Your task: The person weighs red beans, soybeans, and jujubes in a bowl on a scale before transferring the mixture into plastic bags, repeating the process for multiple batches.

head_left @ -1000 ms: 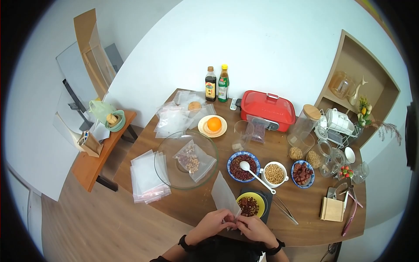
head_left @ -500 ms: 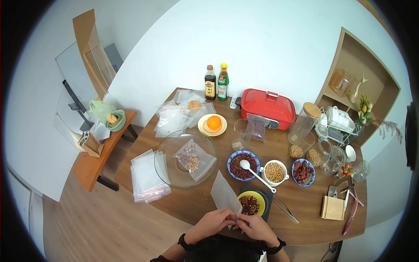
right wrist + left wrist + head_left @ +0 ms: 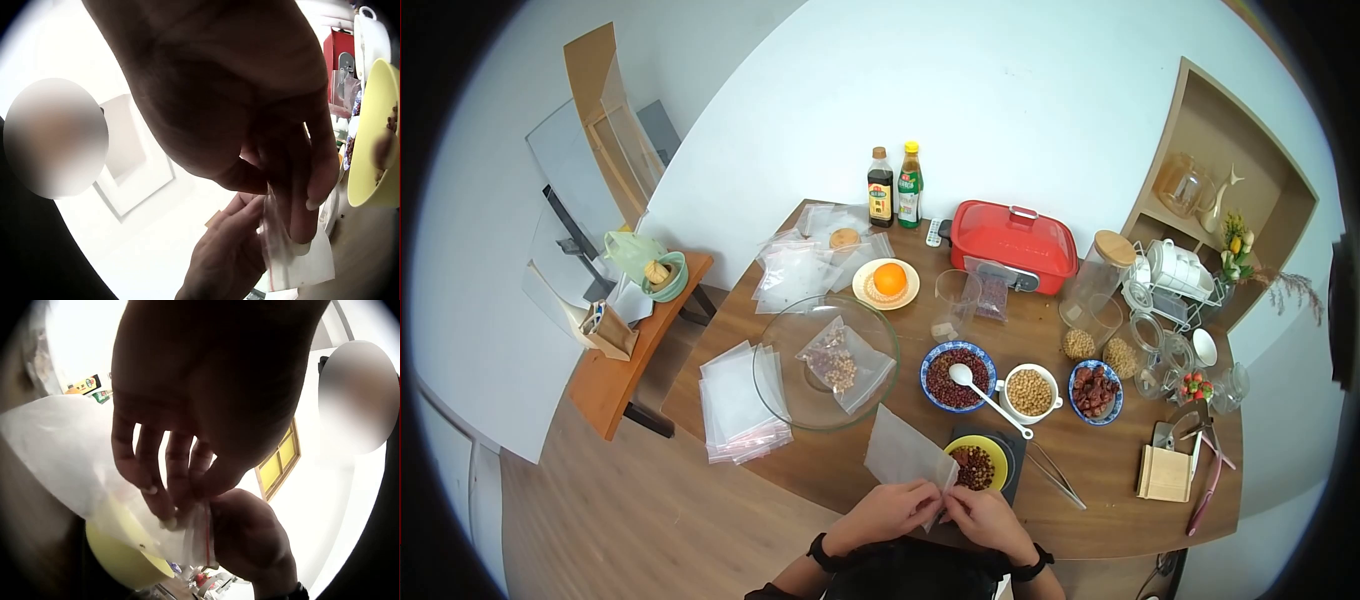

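Note:
A clear zip bag (image 3: 905,447) sticks up at a slant between my two hands, its body leaning out to the left over the table. My left hand (image 3: 897,508) pinches the bag's zip edge between thumb and fingers. On the other side, my right hand (image 3: 990,520) pinches the same edge, the two sets of fingertips close together. The red zip line (image 3: 207,537) shows beside the fingers in the left wrist view. Just beyond the right hand is a yellow bowl (image 3: 1003,462) of mixed beans and dates, set on a dark flat scale (image 3: 1017,470).
A glass bowl (image 3: 770,395) with a filled bag stands left, beside stacked empty bags (image 3: 740,405). Ahead are a blue-rimmed bowl of red beans (image 3: 945,385) with a white spoon (image 3: 998,405), a cup of soybeans (image 3: 1030,393), a bowl of dates (image 3: 1094,390) and tongs (image 3: 1058,478).
The bag's free end has swung left and down, so it leans over more. Both hands keep their grip at nearly the same place.

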`<state>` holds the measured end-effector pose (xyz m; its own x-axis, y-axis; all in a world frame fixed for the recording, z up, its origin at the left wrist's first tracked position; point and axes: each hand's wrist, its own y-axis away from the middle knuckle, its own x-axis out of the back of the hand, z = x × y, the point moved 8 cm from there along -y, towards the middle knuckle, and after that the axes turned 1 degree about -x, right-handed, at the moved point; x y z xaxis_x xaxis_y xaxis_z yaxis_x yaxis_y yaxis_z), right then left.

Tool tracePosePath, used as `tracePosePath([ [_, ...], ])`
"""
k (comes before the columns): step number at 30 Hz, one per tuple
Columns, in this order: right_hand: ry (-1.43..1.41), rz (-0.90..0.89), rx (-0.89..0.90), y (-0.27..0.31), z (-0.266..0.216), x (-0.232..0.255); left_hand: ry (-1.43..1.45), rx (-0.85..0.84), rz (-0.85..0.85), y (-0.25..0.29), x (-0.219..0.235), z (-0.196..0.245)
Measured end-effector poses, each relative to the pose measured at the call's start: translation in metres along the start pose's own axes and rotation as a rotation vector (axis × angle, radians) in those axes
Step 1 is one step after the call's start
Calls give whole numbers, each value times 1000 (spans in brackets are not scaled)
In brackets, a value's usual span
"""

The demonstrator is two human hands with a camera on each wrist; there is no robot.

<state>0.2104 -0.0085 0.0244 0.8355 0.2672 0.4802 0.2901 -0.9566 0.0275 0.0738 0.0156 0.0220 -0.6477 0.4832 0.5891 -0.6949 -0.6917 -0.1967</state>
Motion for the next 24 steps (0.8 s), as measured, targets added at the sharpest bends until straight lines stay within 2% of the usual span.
tracePosePath([
  [3,133,102,52,-2,1,-2,-33,9,54,-1,0,-2],
  [5,227,161,72,-2,-1,-2,-132,-45,122,-4,3,4],
  [7,252,242,45,-3,-3,4,-153,-36,153,-7,6,7],
  [12,295,301,-26,-3,9,6,-200,-43,252,-8,17,7],
  [14,342,335,-51,0,16,10,-295,37,399,-1,40,-2],
  [15,347,396,-81,4,20,18,-297,39,400,0,46,-5],
  [17,290,446,-120,7,20,26,-263,109,544,8,65,-13],
  [21,372,420,-92,7,15,20,-256,14,464,3,57,0],
  [23,172,578,-78,8,7,27,-248,-42,382,-1,47,9],
  [24,172,576,-77,6,3,24,-248,-41,383,-1,43,9],
])
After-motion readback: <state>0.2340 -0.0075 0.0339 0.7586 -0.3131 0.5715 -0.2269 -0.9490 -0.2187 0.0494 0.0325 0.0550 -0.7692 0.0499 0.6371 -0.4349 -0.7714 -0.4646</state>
